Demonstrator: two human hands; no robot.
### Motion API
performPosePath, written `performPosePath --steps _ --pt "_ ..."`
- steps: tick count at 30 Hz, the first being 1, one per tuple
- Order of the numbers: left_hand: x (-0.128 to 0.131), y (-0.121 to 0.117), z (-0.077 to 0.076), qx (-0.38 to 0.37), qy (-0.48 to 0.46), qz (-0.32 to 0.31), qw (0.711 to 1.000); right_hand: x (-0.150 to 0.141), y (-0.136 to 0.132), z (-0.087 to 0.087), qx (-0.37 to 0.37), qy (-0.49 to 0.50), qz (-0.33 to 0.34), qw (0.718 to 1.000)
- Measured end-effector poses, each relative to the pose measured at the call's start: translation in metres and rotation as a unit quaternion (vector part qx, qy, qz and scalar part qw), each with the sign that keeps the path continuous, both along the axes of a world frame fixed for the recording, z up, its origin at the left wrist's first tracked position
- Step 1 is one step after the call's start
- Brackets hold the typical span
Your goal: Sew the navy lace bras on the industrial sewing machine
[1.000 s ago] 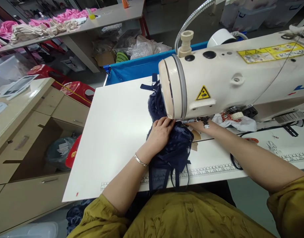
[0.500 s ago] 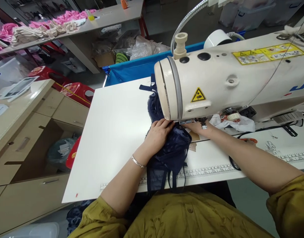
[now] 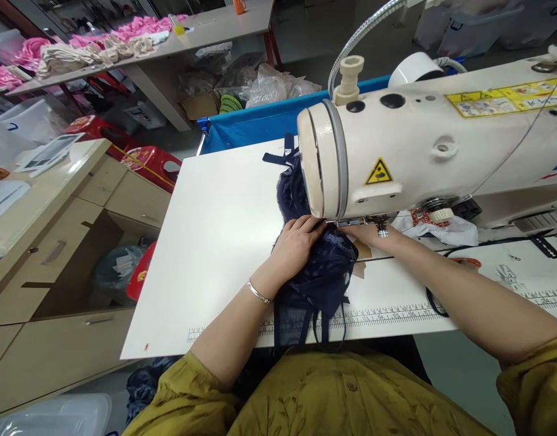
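Observation:
A navy blue lace bra [image 3: 326, 272] lies bunched under the head of a white sewing machine [image 3: 373, 139]. Its straps hang over the table's front edge, and another part reaches out behind the machine head. My left hand [image 3: 295, 245], fingers together and bent, grips the bra just left of the needle area. My right hand [image 3: 369, 235] comes in from the right at the same spot and holds the fabric's other side; the machine partly hides its fingers. The needle itself cannot be made out.
The white sewing table [image 3: 205, 242] has a printed ruler along its front. Orange-handled scissors [image 3: 469, 262] and a black cord [image 3: 435, 303] lie right of my right forearm. A drawer cabinet [image 3: 64, 242] stands left, a blue cloth trough [image 3: 260, 124] behind.
The whole view has shifted slightly, so things appear a little further right. Both hands stay on the bra by the needle area, with hardly any visible movement of the fabric.

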State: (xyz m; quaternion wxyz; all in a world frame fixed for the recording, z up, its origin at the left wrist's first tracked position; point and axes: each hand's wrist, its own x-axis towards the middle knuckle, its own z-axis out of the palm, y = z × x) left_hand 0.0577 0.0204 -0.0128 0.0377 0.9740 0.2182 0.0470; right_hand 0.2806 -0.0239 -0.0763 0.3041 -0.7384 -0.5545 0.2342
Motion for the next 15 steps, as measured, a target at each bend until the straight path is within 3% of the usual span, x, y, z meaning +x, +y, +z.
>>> performPosePath --steps 6,15 --pt "-0.0006 0.001 0.0008 -0.007 -0.008 -0.001 1.0 -0.0042 0.0047 0.0001 -0.016 -0.039 0.015 0.999" --pt "-0.0007 0.0019 -0.001 -0.014 -0.012 0.004 1.0 -0.0019 -0.0014 -0.0001 -0.006 -0.021 0.015 1.0"
